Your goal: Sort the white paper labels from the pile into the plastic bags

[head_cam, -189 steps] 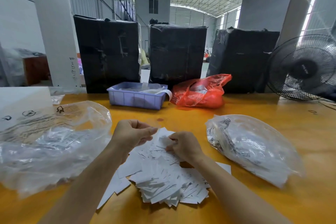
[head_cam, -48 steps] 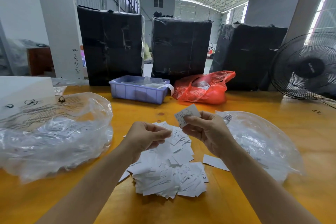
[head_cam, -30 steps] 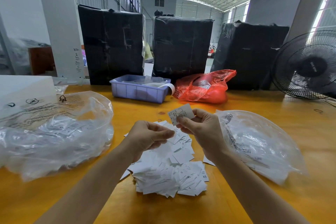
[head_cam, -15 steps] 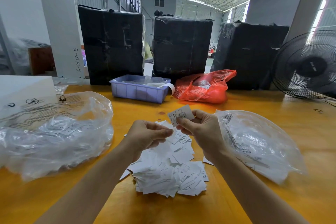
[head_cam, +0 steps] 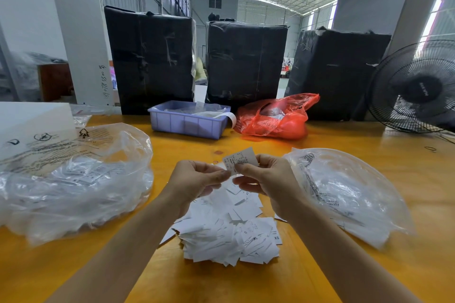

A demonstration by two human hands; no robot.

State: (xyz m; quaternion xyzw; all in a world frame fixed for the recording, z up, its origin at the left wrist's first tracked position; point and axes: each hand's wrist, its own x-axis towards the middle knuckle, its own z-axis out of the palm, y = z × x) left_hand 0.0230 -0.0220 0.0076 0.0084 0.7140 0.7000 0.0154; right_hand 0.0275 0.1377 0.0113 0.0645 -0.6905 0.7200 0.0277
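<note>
the left hand (head_cam: 197, 181) has come up to meet the right hand (head_cam: 267, 179) — both now pinch one label (head_cam: 240, 160) above the pile (head_cam: 229, 233) mid-worktop — being read, not yet bagged.

Both bare forearms reach forward from the near edge and angle inward, so the hands nearly meet in the middle, raised above the surface. The right hand (head_cam: 267, 177) has thumb and forefinger pinched together at its top, the other fingers curled beneath. The left hand (head_cam: 197, 179) is loosely curled, its fingertips drawn together and pointing toward the right one's grip.
</note>
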